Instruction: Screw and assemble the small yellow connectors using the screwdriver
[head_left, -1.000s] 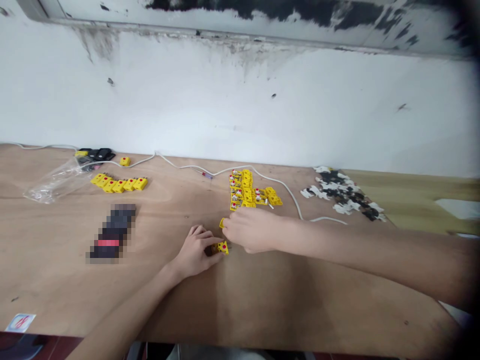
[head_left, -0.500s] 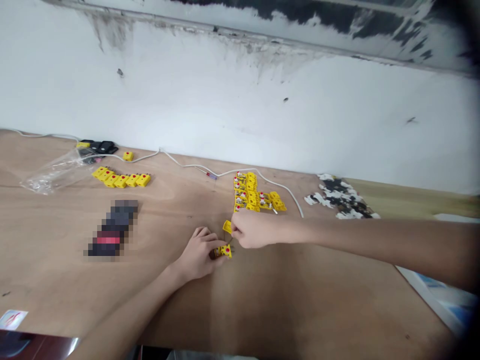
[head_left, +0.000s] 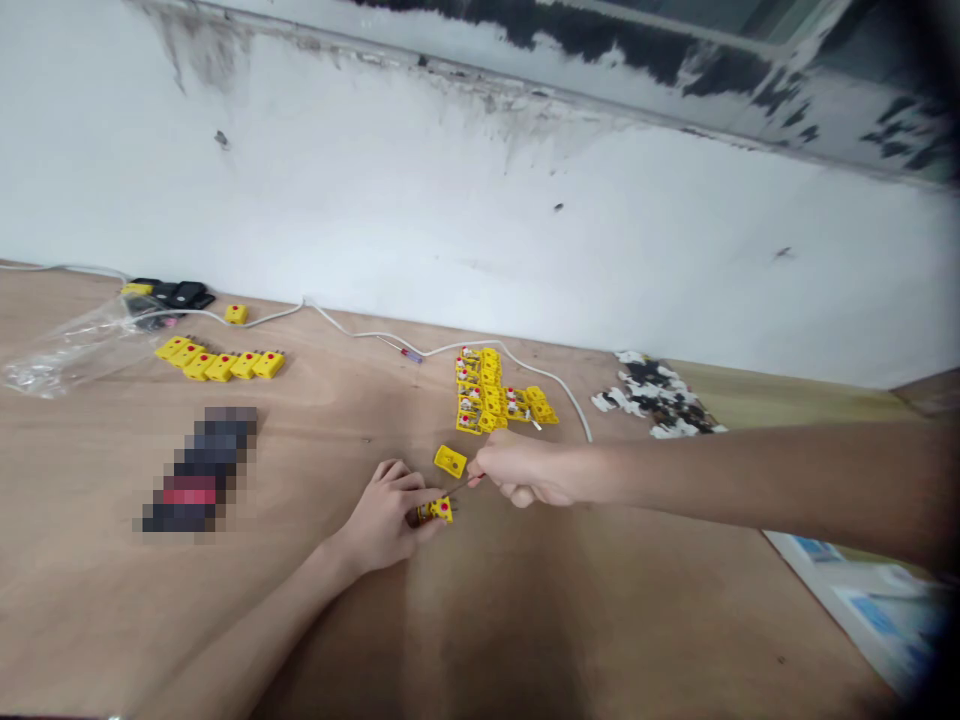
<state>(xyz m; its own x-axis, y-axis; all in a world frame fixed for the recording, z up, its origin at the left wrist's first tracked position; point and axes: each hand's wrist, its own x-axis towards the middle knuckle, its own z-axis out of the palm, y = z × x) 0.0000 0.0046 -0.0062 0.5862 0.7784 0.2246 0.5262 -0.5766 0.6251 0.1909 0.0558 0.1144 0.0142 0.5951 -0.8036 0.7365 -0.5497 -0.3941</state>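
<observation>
My left hand rests on the wooden table and pinches a small yellow connector with a red dot. My right hand is closed round a thin tool whose tip points down at that connector. A loose yellow cover piece lies on the table just above the connector, between my hands. Behind my right hand sits a cluster of several yellow connectors, some of them lying open.
A row of yellow connectors lies at the left, near a clear plastic bag and black items. A white cable runs along the wall. Black and white small parts lie at the right. A blurred dark object lies left of my hands.
My right hand has drawn back to the right, uncovering the loose yellow cover piece. My left hand keeps hold of the connector. The camera view has shifted slightly.
</observation>
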